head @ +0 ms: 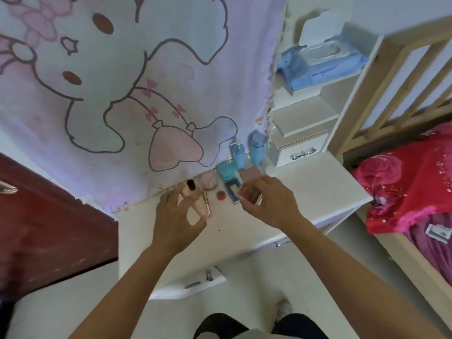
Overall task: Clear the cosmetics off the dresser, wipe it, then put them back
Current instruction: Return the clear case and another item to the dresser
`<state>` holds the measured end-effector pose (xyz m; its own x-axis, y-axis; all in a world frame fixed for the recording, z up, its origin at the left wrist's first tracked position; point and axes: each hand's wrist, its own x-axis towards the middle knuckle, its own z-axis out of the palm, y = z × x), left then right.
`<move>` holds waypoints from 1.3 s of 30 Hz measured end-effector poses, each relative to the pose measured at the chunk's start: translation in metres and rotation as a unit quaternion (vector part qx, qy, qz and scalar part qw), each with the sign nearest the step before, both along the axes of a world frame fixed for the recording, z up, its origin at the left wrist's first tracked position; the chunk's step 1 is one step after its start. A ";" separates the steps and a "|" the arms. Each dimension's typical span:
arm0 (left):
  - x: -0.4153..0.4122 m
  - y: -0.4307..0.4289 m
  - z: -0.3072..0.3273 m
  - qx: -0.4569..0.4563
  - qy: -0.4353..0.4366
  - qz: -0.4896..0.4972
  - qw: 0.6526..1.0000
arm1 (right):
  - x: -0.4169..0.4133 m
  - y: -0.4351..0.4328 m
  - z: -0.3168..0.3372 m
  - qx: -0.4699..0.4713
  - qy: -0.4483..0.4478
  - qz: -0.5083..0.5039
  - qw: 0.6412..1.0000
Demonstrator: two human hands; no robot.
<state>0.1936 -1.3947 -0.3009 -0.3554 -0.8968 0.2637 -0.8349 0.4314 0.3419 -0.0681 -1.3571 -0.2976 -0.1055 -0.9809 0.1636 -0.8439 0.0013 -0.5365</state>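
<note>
On the white dresser top (305,189), cosmetics cluster at the back against the cloth. My left hand (176,218) grips a pale pink tube with a dark cap (193,201); a slim pen-like stick (207,204) lies right beside it. My right hand (269,201) holds a small pink box (249,194) just above the dresser. Under it lies a dark compact with a mirror (232,192). Nearby are a small red pot (220,194), a pink jar (208,181), a teal jar (226,170), a flat pink palette (250,172) and two blue bottles (238,154), (258,148).
A cartoon rabbit cloth (146,94) hangs behind the dresser. White shelves with a small drawer (298,148) rise at the right, with a blue wet-wipes pack (320,67) on top. A wooden bed frame (391,77) and red bedding (403,187) stand right; a dark red door (49,228) left.
</note>
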 end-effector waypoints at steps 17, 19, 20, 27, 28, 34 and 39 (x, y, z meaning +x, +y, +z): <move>0.059 -0.112 -0.142 0.235 -0.024 0.028 0.971 | 0.073 -0.109 -0.137 0.259 0.009 0.030 0.965; 0.069 -0.139 -0.158 0.259 -0.041 0.013 0.965 | 0.090 -0.115 -0.151 0.266 0.018 0.002 0.964; 0.074 -0.152 -0.165 0.269 -0.051 0.006 0.962 | 0.098 -0.117 -0.158 0.264 0.024 -0.014 0.964; 0.083 -0.199 -0.196 0.296 -0.069 -0.033 0.952 | 0.122 -0.125 -0.187 0.282 0.088 -0.043 0.955; 0.084 -0.201 -0.199 0.299 -0.073 -0.039 0.951 | 0.124 -0.126 -0.189 0.281 0.102 -0.042 0.953; 0.086 -0.197 -0.204 0.317 -0.081 -0.045 0.944 | 0.121 -0.129 -0.182 0.304 0.159 -0.013 0.939; 0.092 -0.184 -0.171 0.274 -0.072 0.010 0.959 | 0.103 -0.134 -0.152 0.226 0.136 0.000 0.964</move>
<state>0.2859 -1.5788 -0.4716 -0.3346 -0.8936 -0.2992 -0.8964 0.2039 0.3935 0.0350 -1.4913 -0.4499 -0.1194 -0.9582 -0.2599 -0.9533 0.1838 -0.2397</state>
